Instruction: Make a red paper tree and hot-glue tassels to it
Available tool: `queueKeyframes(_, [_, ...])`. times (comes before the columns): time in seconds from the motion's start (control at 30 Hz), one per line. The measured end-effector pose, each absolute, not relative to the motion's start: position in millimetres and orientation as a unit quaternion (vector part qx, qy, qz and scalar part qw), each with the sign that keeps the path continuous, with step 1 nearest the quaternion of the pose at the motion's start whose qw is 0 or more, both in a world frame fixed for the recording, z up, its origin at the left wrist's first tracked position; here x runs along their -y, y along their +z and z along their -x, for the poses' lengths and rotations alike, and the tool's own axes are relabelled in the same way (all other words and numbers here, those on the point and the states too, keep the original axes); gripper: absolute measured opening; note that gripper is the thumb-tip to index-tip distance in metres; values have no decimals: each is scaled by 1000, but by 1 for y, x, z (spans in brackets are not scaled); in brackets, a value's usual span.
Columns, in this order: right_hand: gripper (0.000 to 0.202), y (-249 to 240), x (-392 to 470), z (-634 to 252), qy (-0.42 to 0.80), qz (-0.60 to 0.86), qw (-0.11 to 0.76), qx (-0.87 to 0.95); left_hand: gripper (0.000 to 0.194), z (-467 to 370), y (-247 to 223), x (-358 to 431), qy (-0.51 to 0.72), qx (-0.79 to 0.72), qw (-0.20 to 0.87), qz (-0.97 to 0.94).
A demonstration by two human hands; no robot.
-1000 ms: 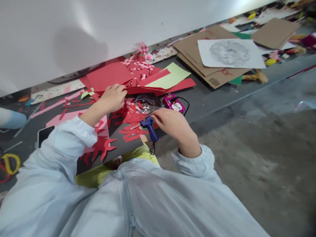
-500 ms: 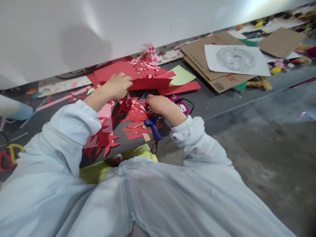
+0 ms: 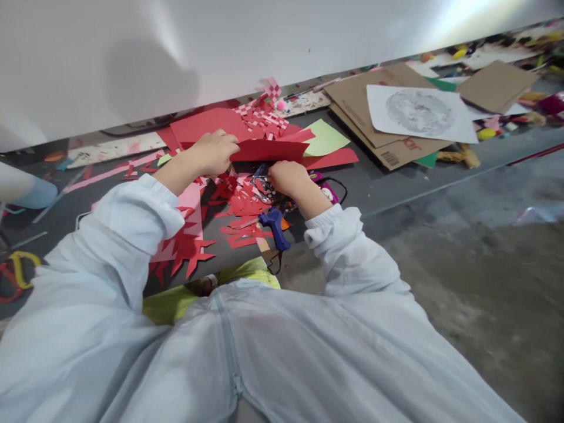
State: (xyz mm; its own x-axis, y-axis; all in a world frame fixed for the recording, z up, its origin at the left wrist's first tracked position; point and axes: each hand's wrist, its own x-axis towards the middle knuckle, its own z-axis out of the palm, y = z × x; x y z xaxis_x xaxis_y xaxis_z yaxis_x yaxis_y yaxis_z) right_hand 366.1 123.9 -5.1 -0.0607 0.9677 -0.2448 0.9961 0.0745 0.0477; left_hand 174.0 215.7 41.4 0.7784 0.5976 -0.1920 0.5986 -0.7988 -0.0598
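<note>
My left hand (image 3: 217,153) is closed on the edge of a red paper sheet (image 3: 268,150), holding its near side raised off the table. Under and in front of that sheet, my right hand (image 3: 288,176) has its fingers curled down at a heap of small shiny bits (image 3: 262,183); whatever the fingertips pinch is hidden. Red paper scraps (image 3: 242,202) lie between the two hands. Just nearer than my right hand rests a blue glue gun (image 3: 275,226). A magenta item (image 3: 329,191) with a black cord shows beyond my right wrist.
Brown cardboard (image 3: 361,120) carries a white sheet with a round grey drawing (image 3: 420,110) at the right. Pale green paper (image 3: 328,138) lies beside the red sheets. Scissors (image 3: 20,273) with red and yellow handles lie far left. A white wall (image 3: 264,41) rises behind the table.
My right hand has shifted slightly right, uncovering more of the small shiny bits. My left hand still holds up the red paper. The view has moved a little.
</note>
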Motion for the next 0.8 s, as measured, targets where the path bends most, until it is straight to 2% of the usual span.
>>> queueKeyframes(0.53, [39, 0, -128, -358, -43, -690, 114, -714, 42, -176, 46, -203, -128, -318, 1, -939])
queueKeyframes(0.8, [34, 24, -101, -363, -10, -721, 38, -692, 40, -179, 47, -203, -129, -314, -9, -941])
